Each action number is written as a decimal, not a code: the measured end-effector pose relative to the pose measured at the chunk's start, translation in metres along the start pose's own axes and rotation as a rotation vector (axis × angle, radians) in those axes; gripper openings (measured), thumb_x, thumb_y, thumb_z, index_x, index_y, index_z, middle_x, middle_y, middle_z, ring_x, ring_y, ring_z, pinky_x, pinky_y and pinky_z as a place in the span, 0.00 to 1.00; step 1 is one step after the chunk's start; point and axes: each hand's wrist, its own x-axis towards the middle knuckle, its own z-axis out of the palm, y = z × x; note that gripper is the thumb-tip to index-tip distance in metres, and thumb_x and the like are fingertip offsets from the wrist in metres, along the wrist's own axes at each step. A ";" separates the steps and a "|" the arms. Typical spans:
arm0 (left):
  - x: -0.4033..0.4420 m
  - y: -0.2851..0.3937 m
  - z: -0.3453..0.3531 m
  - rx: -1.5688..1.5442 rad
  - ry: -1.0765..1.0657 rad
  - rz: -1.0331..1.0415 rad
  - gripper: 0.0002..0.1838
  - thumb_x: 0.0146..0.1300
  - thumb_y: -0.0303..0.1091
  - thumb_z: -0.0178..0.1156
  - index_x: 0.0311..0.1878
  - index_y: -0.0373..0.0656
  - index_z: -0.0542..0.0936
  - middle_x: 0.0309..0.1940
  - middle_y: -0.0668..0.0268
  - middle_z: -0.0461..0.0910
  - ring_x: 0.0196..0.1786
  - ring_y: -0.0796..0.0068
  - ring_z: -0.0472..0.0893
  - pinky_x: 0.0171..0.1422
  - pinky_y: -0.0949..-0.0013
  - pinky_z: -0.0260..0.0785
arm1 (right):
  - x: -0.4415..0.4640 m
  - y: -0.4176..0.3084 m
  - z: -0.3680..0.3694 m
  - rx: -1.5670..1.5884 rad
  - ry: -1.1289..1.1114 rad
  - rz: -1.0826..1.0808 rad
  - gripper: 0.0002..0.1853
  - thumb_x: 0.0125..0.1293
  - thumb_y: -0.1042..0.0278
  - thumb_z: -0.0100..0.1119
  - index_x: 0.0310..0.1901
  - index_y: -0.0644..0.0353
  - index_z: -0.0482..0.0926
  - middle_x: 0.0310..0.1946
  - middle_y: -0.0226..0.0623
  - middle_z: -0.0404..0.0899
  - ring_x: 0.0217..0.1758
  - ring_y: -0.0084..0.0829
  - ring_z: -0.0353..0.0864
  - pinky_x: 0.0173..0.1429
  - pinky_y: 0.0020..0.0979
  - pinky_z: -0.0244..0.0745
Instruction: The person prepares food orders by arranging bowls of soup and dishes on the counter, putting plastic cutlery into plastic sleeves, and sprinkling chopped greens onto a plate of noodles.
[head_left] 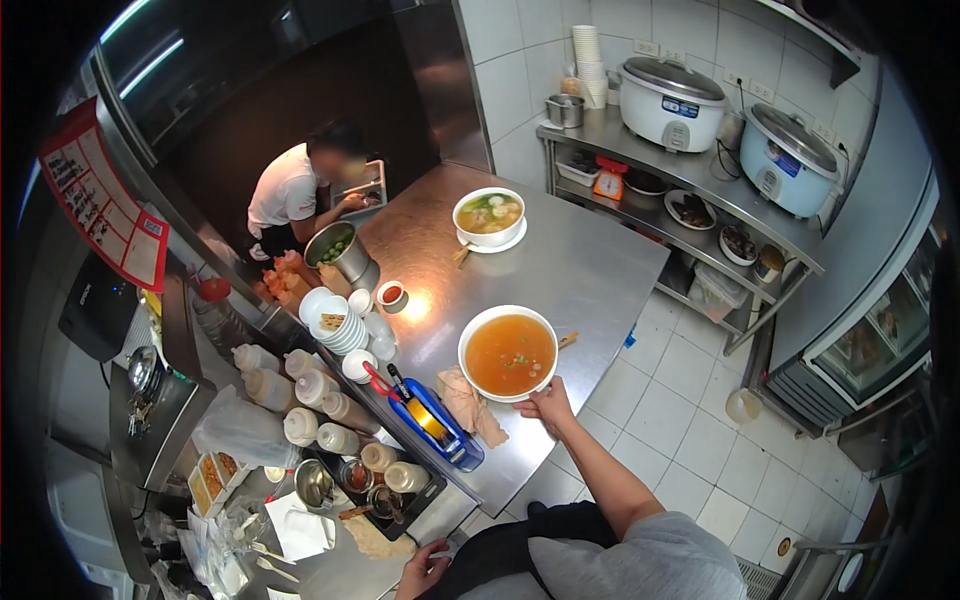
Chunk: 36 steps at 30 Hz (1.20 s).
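Observation:
My right hand (545, 405) grips the near rim of a white bowl (508, 352) of orange-brown broth with green bits, which is over the steel table (600, 270). A wooden piece (569, 340) pokes out at the bowl's right side. Beside the bowl on the left lies a crumpled tan cloth (468, 405). Farther back, a second white bowl (489, 217) of soup with greens stands on a white saucer. My left hand (428, 567) is low at the counter's near edge, fingers curled; whether it holds anything is hidden.
A blue tape dispenser (432, 425), stacked white saucers (335, 322), a red sauce cup (391, 293) and a steel pot (338, 250) line the table's left side. A co-worker (290, 195) bends beyond it. Rice cookers (675, 105) stand on the shelf at right.

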 end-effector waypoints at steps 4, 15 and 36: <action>-0.004 -0.002 0.003 0.016 0.015 0.000 0.21 0.66 0.30 0.52 0.60 0.37 0.65 0.52 0.63 0.72 0.45 0.78 0.77 0.51 0.75 0.68 | 0.016 -0.008 0.001 -0.031 -0.008 -0.014 0.17 0.67 0.79 0.41 0.54 0.65 0.51 0.41 0.54 0.73 0.35 0.40 0.83 0.29 0.28 0.82; -0.022 -0.002 0.014 -0.032 0.129 -0.050 0.19 0.66 0.32 0.52 0.59 0.40 0.68 0.49 0.67 0.75 0.46 0.78 0.77 0.51 0.75 0.68 | 0.074 -0.025 0.046 -0.017 -0.012 -0.007 0.18 0.65 0.81 0.43 0.53 0.64 0.50 0.40 0.53 0.74 0.33 0.40 0.83 0.28 0.30 0.82; -0.023 -0.029 0.013 0.141 0.202 -0.011 0.21 0.62 0.22 0.50 0.59 0.42 0.67 0.49 0.60 0.73 0.52 0.70 0.75 0.55 0.68 0.68 | 0.121 0.001 0.142 0.088 0.153 -0.159 0.16 0.59 0.85 0.44 0.49 0.64 0.66 0.31 0.44 0.78 0.26 0.33 0.82 0.21 0.25 0.74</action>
